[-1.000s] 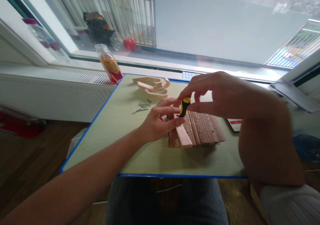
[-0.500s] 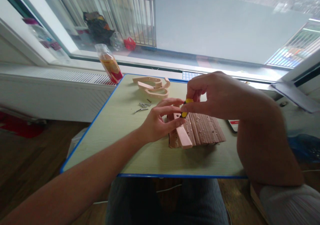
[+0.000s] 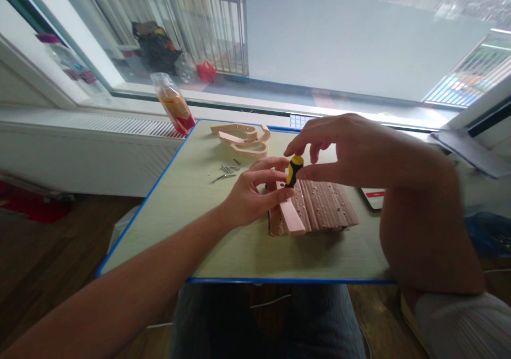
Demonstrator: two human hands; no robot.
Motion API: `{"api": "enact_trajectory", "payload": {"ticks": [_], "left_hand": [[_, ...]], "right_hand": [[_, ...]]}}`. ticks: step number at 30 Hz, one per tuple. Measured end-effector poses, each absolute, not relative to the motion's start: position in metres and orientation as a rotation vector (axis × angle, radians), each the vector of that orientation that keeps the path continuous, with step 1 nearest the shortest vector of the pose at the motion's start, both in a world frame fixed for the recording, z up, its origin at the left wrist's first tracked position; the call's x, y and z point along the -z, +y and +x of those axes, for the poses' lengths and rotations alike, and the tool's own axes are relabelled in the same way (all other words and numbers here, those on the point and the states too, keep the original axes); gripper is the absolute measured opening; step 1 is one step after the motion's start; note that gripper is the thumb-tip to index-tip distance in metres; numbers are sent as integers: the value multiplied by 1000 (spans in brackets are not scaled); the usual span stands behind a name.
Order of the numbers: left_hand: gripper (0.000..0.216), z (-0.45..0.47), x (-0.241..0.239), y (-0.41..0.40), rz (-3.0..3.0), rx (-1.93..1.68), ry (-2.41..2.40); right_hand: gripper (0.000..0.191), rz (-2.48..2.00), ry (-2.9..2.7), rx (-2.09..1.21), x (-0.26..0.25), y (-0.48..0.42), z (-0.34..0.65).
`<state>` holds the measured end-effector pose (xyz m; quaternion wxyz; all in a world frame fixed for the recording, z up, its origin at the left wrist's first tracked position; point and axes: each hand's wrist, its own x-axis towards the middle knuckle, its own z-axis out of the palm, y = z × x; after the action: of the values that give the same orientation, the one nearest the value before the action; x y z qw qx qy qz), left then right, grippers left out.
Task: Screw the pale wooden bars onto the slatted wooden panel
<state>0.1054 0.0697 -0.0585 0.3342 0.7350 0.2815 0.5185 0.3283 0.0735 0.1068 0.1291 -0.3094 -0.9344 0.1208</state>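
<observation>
A short yellow-and-black screwdriver [image 3: 294, 169] stands upright on a pale wooden strip [image 3: 290, 214] that lies across a panel of brown wooden slats [image 3: 325, 204]. My right hand [image 3: 351, 149] pinches the screwdriver's handle with thumb and fingertips, its other fingers raised. My left hand [image 3: 255, 189] rests against the strip and the tool's lower end, fingers pressed together round them. What its fingertips grip at the tip is hidden.
Curved wooden pieces [image 3: 244, 136] and several loose screws [image 3: 227, 170] lie at the far side of the blue-edged table [image 3: 223, 242]. A bottle [image 3: 174, 103] leans at the far left corner. A phone [image 3: 375, 197] lies right of the slats. A window sill runs behind.
My right hand's fingers have shifted on the screwdriver handle, closing over it half a second ago and now lifted again so the handle shows. The left hand and the wood have stayed put.
</observation>
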Motion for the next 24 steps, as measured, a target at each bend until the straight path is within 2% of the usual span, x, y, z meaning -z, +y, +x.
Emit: {"api": "enact_trajectory", "payload": {"ticks": [12,17,24], "left_hand": [[22,102,53,68,1963,-1321,730],[16,101,54,68,1925,-1321,674],[16,103,54,67,1907,-1304,706]], "right_hand": [[6,-1023,-2727,-303,-111,66,322],[24,-1123,-2684,-197,-107,66,321],[33,-1210,-2640,-83,-101,69,316]]}}
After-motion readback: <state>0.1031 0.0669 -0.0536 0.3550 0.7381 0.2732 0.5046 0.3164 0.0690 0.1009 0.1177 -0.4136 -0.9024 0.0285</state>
